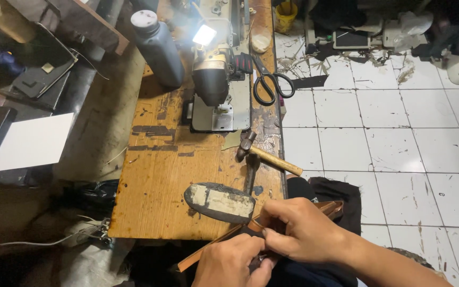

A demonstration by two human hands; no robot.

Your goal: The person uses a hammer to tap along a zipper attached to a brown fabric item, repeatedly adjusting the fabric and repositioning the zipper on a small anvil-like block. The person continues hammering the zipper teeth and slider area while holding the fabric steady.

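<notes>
While both hands meet at the bottom edge of the wooden worktable (pixel 160 180), pinching one tan leather strip (pixel 208 250) between them. Left hand (pixel 232 266) low in frame, fingers curled tight round the strip's lower run, thumb pressed on top. Right hand (pixel 298 228) just above and touching the left, fingertips closed on the same strip near its middle, wrist coming in from lower right. Strip running diagonally from lower left, past the table edge, up to a darker brown end (pixel 331 207) beyond the right knuckles, over dark cloth on the lap. Just beside the hands, on the table: dark oval block (pixel 219 202) with a pale worn patch on top, near the left-hand fingers but not touching. Hammer (pixel 266 157) with wooden handle lying further up, head toward the table centre, handle poking over the right edge. Sewing machine (pixel 216 85) at the table's far end, small lamp lit on it. Black-handled scissors (pixel 269 82) right of the machine. Dark plastic bottle (pixel 158 48) with grey cap standing left of the machine. White tiled floor (pixel 389 138) to the right, scraps near the far wall. White sheet (pixel 33 141) on a dark surface to the left.
</notes>
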